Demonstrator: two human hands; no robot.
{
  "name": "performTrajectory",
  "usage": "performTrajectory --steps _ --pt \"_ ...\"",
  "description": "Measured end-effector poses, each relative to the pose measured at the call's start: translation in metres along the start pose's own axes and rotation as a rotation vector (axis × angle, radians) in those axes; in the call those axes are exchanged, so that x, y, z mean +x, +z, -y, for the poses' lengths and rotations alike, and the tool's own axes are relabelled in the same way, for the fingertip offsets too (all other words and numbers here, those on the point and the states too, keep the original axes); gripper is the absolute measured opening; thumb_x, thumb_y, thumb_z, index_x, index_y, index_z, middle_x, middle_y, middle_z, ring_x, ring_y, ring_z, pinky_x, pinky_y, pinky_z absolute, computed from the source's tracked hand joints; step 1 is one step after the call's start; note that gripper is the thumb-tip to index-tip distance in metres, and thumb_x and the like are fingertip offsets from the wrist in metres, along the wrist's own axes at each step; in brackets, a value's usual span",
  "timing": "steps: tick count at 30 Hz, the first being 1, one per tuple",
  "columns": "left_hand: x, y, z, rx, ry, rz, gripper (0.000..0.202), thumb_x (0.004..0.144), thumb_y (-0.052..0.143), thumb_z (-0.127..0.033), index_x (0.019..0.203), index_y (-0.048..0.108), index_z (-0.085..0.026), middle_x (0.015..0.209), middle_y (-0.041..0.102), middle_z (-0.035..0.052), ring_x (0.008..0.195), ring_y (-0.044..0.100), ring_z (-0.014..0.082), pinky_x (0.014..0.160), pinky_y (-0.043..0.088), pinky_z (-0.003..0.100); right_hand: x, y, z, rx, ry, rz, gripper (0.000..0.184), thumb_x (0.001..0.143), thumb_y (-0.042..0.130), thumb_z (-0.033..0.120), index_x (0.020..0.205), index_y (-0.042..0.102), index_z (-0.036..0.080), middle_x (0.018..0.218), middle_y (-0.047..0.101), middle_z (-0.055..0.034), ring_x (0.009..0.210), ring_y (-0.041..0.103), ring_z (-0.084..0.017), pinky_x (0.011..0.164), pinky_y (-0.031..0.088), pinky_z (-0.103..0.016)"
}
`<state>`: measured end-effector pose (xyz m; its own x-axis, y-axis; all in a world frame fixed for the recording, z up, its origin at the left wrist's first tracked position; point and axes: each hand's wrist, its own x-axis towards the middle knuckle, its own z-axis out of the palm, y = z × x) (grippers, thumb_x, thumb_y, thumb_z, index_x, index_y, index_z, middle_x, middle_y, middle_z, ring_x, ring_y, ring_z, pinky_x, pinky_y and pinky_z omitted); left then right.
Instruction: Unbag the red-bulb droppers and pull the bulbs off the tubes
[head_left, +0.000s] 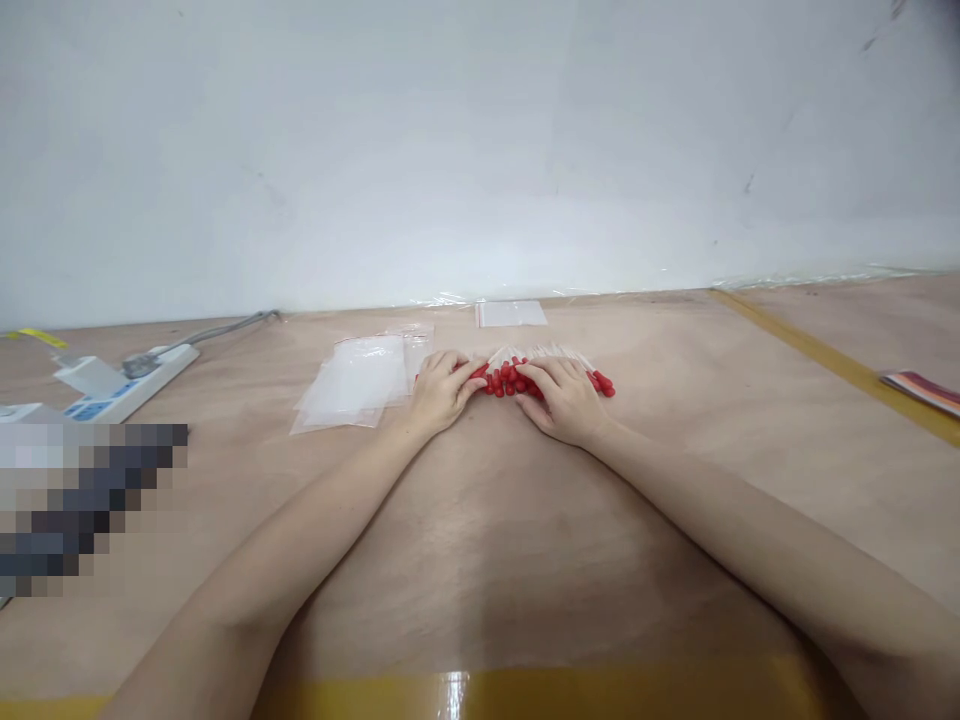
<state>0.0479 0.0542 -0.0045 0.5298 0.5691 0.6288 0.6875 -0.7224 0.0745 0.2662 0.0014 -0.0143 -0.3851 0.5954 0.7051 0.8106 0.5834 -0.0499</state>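
Observation:
A row of thin white sticks with red tips [510, 377] lies on the brown table near the far wall. My left hand [439, 392] rests on the left end of the row, fingers stretched flat and close together over the red tips. My right hand [564, 398] lies on the right part of the row, fingers also flat on the red tips. Neither hand lifts a stick. Part of the row is hidden under the fingers.
A stack of clear plastic bags [358, 384] lies just left of the sticks; another small bag [511, 313] sits by the wall. A white power strip [127, 388] with a grey cable is at the left. Yellow tape [832, 362] crosses the table at right; a coloured card [924, 390] lies beyond it.

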Motion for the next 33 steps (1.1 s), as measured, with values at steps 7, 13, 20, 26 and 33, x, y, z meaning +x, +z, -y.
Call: performTrajectory --steps 7,13,20,26,33 --pt "-0.024 -0.030 -0.008 -0.274 -0.068 -0.029 0.037 0.090 0.036 -0.032 0.123 0.047 -0.018 0.097 0.060 0.0069 0.091 0.052 0.0174 0.085 0.042 0.034 -0.001 -0.002 0.007 -0.102 0.028 -0.169 0.043 0.082 0.046 0.037 0.119 0.049 0.015 0.120 0.049 -0.0145 0.111 0.043 -0.026 0.092 0.032 -0.041" --pt "-0.029 -0.035 -0.009 -0.378 0.039 0.107 0.033 0.089 0.041 -0.028 0.120 0.051 -0.023 0.107 0.062 0.0058 0.098 0.053 0.0172 0.090 0.040 0.037 0.005 -0.001 0.016 -0.166 -0.091 -0.042 0.046 0.085 0.042 0.046 0.123 0.047 0.022 0.117 0.056 -0.0090 0.110 0.045 -0.024 0.097 0.021 -0.044" --pt "-0.028 -0.033 -0.011 -0.364 0.138 0.146 0.028 0.087 0.046 -0.025 0.113 0.056 -0.022 0.103 0.062 0.0054 0.097 0.052 0.0165 0.088 0.041 0.035 0.003 0.011 0.027 -0.028 -0.019 0.162 0.037 0.090 0.034 0.042 0.107 0.061 0.024 0.078 0.064 -0.0023 0.062 0.052 -0.010 0.054 0.026 -0.025" --pt "-0.026 -0.022 -0.016 -0.274 0.070 0.206 0.026 0.087 0.045 -0.036 0.099 0.061 -0.019 0.085 0.058 0.0037 0.083 0.053 0.0153 0.076 0.043 0.029 0.004 0.007 0.030 0.073 0.033 0.238 0.033 0.089 0.037 0.040 0.096 0.065 0.024 0.081 0.064 -0.0008 0.065 0.054 -0.009 0.050 0.025 -0.023" --pt "-0.024 -0.020 -0.018 -0.329 -0.033 0.271 0.023 0.086 0.046 -0.036 0.084 0.062 -0.019 0.082 0.057 0.0010 0.077 0.054 0.0126 0.070 0.042 0.024 0.006 0.006 0.026 0.144 0.026 0.222 0.027 0.088 0.042 0.036 0.091 0.066 0.024 0.077 0.064 0.0009 0.071 0.056 -0.010 0.052 0.027 -0.022"
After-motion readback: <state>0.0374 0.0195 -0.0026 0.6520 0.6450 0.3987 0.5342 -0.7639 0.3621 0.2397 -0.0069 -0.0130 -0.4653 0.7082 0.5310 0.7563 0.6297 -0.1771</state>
